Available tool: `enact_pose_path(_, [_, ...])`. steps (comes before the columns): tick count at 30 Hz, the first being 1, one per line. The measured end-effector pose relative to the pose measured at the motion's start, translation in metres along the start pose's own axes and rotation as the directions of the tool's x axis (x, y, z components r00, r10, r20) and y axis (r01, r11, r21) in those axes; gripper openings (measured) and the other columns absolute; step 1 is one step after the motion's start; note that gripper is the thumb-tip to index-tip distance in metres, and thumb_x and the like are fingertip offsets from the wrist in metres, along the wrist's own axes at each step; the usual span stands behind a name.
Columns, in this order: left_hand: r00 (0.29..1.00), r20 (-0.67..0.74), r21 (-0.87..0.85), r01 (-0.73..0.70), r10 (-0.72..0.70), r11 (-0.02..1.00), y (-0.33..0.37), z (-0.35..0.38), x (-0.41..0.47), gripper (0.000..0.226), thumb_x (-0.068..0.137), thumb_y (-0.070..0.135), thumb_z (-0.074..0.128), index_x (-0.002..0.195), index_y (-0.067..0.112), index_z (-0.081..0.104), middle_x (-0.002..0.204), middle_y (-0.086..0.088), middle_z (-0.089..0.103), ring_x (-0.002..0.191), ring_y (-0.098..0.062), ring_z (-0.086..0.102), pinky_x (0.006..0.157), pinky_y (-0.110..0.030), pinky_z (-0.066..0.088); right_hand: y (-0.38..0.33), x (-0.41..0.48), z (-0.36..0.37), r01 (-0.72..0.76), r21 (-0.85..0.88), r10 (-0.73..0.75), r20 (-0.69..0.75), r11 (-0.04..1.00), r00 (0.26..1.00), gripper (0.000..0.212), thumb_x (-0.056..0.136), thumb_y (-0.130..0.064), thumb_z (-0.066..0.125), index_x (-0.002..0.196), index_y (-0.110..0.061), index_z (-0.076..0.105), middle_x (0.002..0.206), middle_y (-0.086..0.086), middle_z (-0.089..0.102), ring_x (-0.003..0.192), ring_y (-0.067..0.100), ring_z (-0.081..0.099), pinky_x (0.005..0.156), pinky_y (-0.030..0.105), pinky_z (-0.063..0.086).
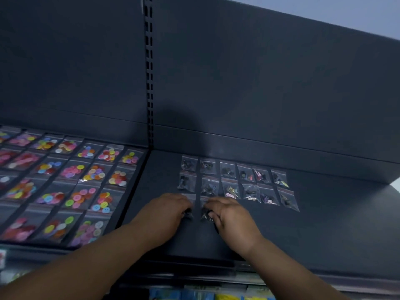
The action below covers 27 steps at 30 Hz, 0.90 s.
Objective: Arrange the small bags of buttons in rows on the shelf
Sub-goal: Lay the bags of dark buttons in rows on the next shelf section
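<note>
Dark shelf, rowed bags, left hand, right hand (each pinching one)

two hands and fourteen small bags of dark buttons: rows of six, six, two.

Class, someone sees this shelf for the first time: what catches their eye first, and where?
The bright button bags filling the left side stand out most. Right of them lie two neat rows of dark button bags; in front, the left hand and right hand each grip a further bag, starting a third row.
</note>
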State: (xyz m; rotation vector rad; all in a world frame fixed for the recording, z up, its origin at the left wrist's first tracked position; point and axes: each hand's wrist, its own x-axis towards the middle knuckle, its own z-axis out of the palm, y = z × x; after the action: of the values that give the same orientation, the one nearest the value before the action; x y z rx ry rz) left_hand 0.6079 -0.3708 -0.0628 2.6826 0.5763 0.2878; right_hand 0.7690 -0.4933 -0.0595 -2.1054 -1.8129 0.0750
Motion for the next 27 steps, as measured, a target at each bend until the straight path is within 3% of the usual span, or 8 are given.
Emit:
enact_pose_path(7, [1.000, 0.014, 0.006, 0.027, -0.027, 1.000, 0.004, -0.003, 0.001, 0.031, 0.089, 0.009, 0.046, 0.112, 0.025, 0.061, 0.115, 0.010, 0.059, 0.110, -0.012, 0.050, 0.090, -0.026, 0.043, -0.003, 0.002, -0.001, -0.023, -0.005, 0.023, 0.007, 1.000, 1.000, 0.024, 0.085, -0.008, 0.051, 0.099, -0.014, 0.069, 0.102, 0.004, 0.068, 0.096, 0.026, 0.059, 0.083, 0.027, 0.049])
enact_pose_path(14, [0.996, -0.074, 0.032, 0.053, -0.050, 0.998, 0.006, -0.011, -0.005, 0.045, 0.094, 0.021, 0.050, 0.139, 0.025, 0.044, 0.148, 0.004, 0.037, 0.136, -0.014, 0.032, 0.109, -0.022, 0.026, -0.009, 0.009, -0.007, -0.037, 0.010, 0.038, -0.068, 0.999, 0.997, 0.034, 0.080, -0.004, 0.057, 0.110, -0.016, 0.068, 0.110, 0.003, 0.068, 0.099, 0.028, 0.061, 0.090, 0.024, 0.043])
enact_pose_path(19, [0.982, -0.166, 0.076, 0.106, -0.092, 0.991, 0.004, -0.029, -0.017, 0.051, 0.093, 0.037, 0.051, 0.141, 0.024, 0.041, 0.149, 0.002, 0.036, 0.136, -0.014, 0.031, 0.108, -0.018, 0.020, -0.029, 0.026, -0.011, 0.049, -0.040, -0.051, -0.056, 0.998, 0.997, 0.028, 0.084, -0.018, 0.052, 0.107, -0.016, 0.067, 0.106, 0.002, 0.067, 0.097, 0.026, 0.061, 0.088, 0.030, 0.048])
enact_pose_path(22, [0.967, -0.219, 0.102, 0.156, -0.130, 0.983, -0.005, -0.042, -0.030, 0.053, 0.094, 0.044, 0.047, 0.142, 0.022, 0.040, 0.150, 0.000, 0.035, 0.137, -0.014, 0.030, 0.105, -0.016, 0.014, -0.044, 0.040, -0.006, 0.077, -0.094, -0.076, 0.008, 0.993, 0.997, 0.038, 0.086, -0.027, 0.050, 0.121, -0.015, 0.061, 0.125, 0.005, 0.059, 0.115, 0.029, 0.053, 0.100, 0.037, 0.040])
enact_pose_path(24, [0.956, -0.233, 0.124, 0.210, -0.177, 0.970, -0.013, -0.054, -0.042, 0.055, 0.094, 0.049, 0.044, 0.140, 0.019, 0.043, 0.147, -0.003, 0.040, 0.135, -0.018, 0.035, 0.106, -0.019, 0.018, -0.060, 0.047, -0.004, 0.087, -0.106, -0.082, 0.052, 0.990, 0.995, 0.045, 0.088, -0.031, 0.048, 0.130, -0.016, 0.053, 0.139, 0.008, 0.048, 0.128, 0.029, 0.043, 0.108, 0.040, 0.033])
enact_pose_path(27, [0.948, -0.241, 0.224, 0.262, -0.207, 0.939, -0.030, -0.074, -0.065, 0.065, 0.085, 0.055, 0.030, 0.126, 0.014, 0.058, 0.125, -0.008, 0.060, 0.114, -0.026, 0.057, 0.098, -0.034, 0.043, -0.089, 0.059, -0.003, 0.138, -0.145, -0.122, 0.111, 0.980, 0.986, 0.049, 0.094, -0.036, 0.046, 0.140, -0.021, 0.040, 0.151, 0.005, 0.030, 0.137, 0.025, 0.028, 0.114, 0.035, 0.021])
